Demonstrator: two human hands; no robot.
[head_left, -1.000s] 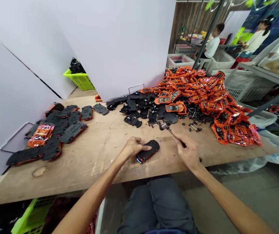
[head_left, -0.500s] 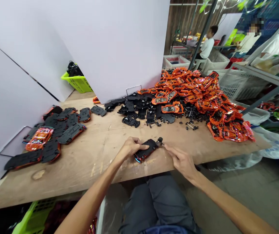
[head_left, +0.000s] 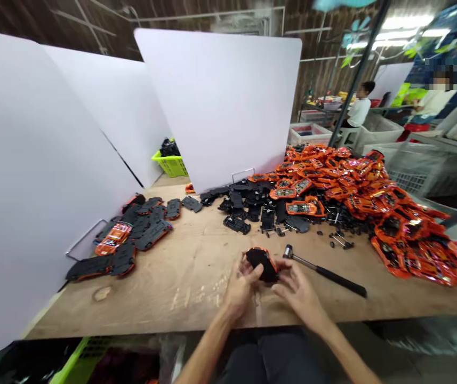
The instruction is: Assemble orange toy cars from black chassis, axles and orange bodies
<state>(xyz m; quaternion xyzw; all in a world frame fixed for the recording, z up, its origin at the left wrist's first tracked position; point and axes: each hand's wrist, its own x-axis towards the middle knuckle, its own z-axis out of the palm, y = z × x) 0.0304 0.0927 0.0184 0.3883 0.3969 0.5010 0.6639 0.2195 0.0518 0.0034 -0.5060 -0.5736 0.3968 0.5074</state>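
A toy car (head_left: 263, 263) with a black underside and an orange rim is held tilted above the near part of the wooden table. My left hand (head_left: 243, 285) grips its left side, thumb across the black base. My right hand (head_left: 294, 290) has its fingers curled against the car's right end. Just beyond the right hand, a hammer (head_left: 324, 273) with a metal head and a black handle lies on the wood. The car's orange top faces away and is mostly hidden.
Orange car bodies (head_left: 356, 186) are heaped at the right, with black chassis parts (head_left: 252, 200) beside them. Several cars lie mostly underside up (head_left: 148, 226) at the left. White panels (head_left: 220, 106) stand behind the table (head_left: 164, 304). People sit farther back.
The hammer has left my right hand and lies on the table. Both hands now hold the toy car, lifted and tilted. The camera view has swung up and left.
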